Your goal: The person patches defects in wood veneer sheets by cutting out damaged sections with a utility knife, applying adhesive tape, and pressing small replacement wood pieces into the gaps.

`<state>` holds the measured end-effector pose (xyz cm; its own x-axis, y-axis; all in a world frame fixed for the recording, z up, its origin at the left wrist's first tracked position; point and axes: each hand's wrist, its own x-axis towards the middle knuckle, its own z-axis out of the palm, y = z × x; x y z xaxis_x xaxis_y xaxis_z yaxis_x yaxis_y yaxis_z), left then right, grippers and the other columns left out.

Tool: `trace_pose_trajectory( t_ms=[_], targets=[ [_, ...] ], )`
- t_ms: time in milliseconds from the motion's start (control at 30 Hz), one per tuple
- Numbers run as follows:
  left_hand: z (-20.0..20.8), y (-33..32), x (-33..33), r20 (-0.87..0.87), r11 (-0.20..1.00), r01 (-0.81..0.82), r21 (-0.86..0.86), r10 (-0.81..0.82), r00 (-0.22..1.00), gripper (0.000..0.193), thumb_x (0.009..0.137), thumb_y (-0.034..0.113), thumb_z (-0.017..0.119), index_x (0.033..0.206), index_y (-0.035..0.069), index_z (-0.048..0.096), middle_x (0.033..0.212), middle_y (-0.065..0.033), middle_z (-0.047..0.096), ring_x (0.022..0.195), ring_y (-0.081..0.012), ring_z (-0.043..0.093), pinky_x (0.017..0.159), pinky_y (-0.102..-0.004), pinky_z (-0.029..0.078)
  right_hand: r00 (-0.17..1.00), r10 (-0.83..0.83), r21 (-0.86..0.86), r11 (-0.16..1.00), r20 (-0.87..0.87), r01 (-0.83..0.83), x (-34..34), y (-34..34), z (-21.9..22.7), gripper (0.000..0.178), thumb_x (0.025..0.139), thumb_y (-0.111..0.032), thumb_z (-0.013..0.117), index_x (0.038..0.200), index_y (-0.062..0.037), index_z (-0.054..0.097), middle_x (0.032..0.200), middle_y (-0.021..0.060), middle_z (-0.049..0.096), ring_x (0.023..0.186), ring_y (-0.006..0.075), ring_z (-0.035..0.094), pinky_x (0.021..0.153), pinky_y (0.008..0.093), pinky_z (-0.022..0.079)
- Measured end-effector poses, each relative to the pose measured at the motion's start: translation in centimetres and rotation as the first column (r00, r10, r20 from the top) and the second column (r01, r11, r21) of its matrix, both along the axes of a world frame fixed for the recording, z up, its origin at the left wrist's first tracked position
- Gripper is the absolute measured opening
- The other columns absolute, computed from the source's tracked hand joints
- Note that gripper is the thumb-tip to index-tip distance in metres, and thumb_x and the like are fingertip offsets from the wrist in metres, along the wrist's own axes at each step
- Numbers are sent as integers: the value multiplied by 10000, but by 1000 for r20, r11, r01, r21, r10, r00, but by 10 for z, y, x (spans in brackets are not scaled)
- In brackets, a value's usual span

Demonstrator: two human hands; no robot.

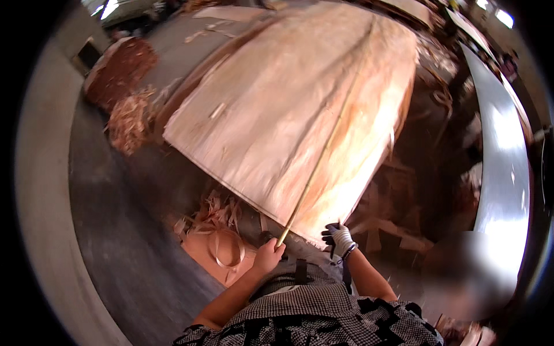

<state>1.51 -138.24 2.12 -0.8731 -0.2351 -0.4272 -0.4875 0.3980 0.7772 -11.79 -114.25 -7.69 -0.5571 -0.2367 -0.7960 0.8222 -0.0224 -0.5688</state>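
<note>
Pale, broad wood-veneer sheet (254, 127) already spread; left hand (268, 257) clasps long yellowish stick (314, 174); right hand (340, 237) at near edge, grip unclear.

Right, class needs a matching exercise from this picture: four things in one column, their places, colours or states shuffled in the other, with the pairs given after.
Things:
1. Left hand
2. Right hand
3. Stick
4. Apron

Places, colours or states:
A. In a glove with a whitish back
B. Dark-and-light checked
C. Closed around something thin
D. Running across the pale wood sheet

Pairs: 1-C, 2-A, 3-D, 4-B
</note>
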Motion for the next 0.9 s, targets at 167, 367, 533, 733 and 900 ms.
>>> trace_pose_trajectory(
  t_ms=[167, 367, 533, 733, 900],
  targets=[
    [-33, -69, -41, 125, 972, 9, 235, -39, 991, 257, 918, 292, 577, 898, 36, 579, 576, -61, 578, 520, -163, 567, 494, -330, 428, 877, -467, 229, 871, 110, 435, 48, 2, -65, 122, 898, -121, 568, 1017, -92, 570, 799, 84, 643, 567, 195, 588, 461, 333, 463],
    [-70, -120, -48, 228, 707, 550, -445, -504, 833, 546, 830, 190, 652, 1316, 23, 468, 1330, -203, 458, 1209, -401, 445, 999, -454, 400, 807, -572, 507, 744, 145, 436, 92, -5, -131, 137, 922, -137, 551, 1053, -140, 589, 898, 41, 624, 599, 201, 620, 454, 340, 486],
    [-87, -133, -43, 382, 748, 660, -71, -590, 711, 396, 852, 188, 612, 1206, 18, 559, 1173, -195, 596, 1078, -352, 576, 893, -421, 474, 769, -617, 540, 709, 165, 453, 92, -5, -199, 326, 927, -166, 529, 1250, -214, 532, 961, 28, 611, 652, 213, 641, 500, 352, 503],
    [-106, -120, -44, 497, 711, 699, 78, -635, 592, 355, 887, 207, 561, 1190, 22, 568, 1145, -176, 624, 1033, -341, 603, 872, -408, 480, 694, -711, 535, 632, 113, 560, 74, -2, -273, 246, 916, -162, 582, 1161, -167, 557, 866, 22, 625, 564, 191, 603, 448, 328, 475],
    [-108, -109, -57, 417, 679, 732, 50, -681, 603, 334, 893, 187, 567, 1181, 16, 572, 1129, -170, 633, 999, -322, 627, 855, -385, 494, 945, -300, 756, 586, -132, 292, 79, 12, -258, 128, 853, -68, 648, 980, -51, 640, 725, 28, 631, 528, 122, 552, 425, 285, 432]
  ],
)
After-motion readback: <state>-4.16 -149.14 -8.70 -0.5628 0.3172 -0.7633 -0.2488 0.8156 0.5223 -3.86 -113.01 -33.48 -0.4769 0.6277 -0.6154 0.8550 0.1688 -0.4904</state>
